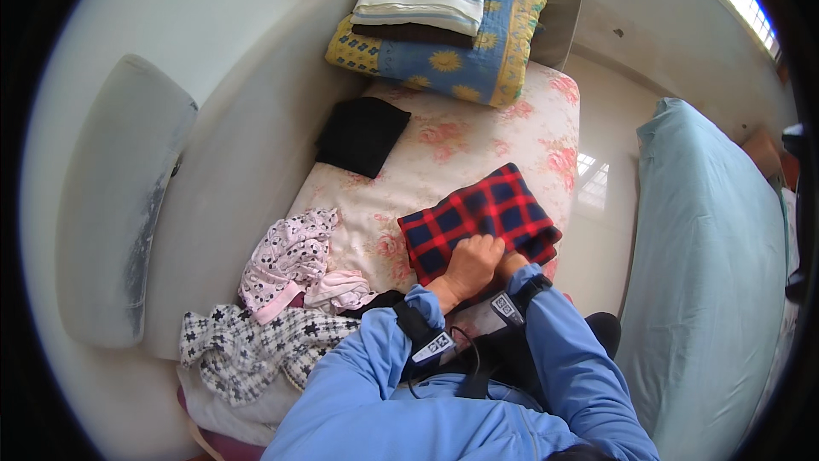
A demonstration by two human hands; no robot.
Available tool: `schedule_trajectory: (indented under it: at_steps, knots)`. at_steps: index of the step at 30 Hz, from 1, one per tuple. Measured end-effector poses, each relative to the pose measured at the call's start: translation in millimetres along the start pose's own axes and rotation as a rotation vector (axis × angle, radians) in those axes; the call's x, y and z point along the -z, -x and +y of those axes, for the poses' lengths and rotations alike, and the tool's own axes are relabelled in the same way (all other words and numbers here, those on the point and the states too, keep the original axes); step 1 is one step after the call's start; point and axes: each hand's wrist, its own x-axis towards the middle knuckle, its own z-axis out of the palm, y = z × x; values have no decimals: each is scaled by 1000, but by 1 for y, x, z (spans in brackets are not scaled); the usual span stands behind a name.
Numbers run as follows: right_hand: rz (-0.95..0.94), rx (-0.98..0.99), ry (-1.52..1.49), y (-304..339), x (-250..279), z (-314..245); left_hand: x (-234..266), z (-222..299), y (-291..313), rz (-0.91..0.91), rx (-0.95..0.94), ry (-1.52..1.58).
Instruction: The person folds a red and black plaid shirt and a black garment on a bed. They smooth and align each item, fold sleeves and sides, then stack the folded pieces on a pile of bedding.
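Saw black-and-white top (230, 350) heaped nearby. Clamped left hand (474, 268) on near edge of checked cloth (479, 208), atop bed (363, 201); could not tell grip of half-hidden right hand (512, 264). Saw black cloth (363, 135) beyond, then blue-yellow quilt (444, 69).

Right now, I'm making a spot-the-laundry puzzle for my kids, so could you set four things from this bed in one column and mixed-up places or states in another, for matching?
Things
1. Plaid cloth
2. Quilt
3. Folded black cloth
4. Spotted pink garment

Places and states
A. Crumpled, to the left of both hands
B. At the far end of the bed, with folded cloths on top
C. Next to the left hand
D. Lying flat, between the quilt and the crumpled clothes

Pairs: 1-C, 2-B, 3-D, 4-A
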Motion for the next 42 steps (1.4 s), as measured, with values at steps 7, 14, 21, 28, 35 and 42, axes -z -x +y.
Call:
schedule_trajectory:
  at_steps: [7,14,21,28,35,42]
  knots:
    - [-30,1279,-921,-61,12,22,1,-16,30,-33,-32,101]
    - [0,176,-262,-3,82,5,-10,-1,19,-51,102,-82]
    - [93,-4,-213,-5,86,15,-35,22,-52,-25,79,-262]
    - [119,1069,-806,-38,40,44,-43,22,-50,-120,-196,55]
    - [148,1019,-851,-31,68,33,-37,0,-16,-123,-144,167]
    - [304,-173,-370,48,182,-7,-53,7,14,-77,-91,20]
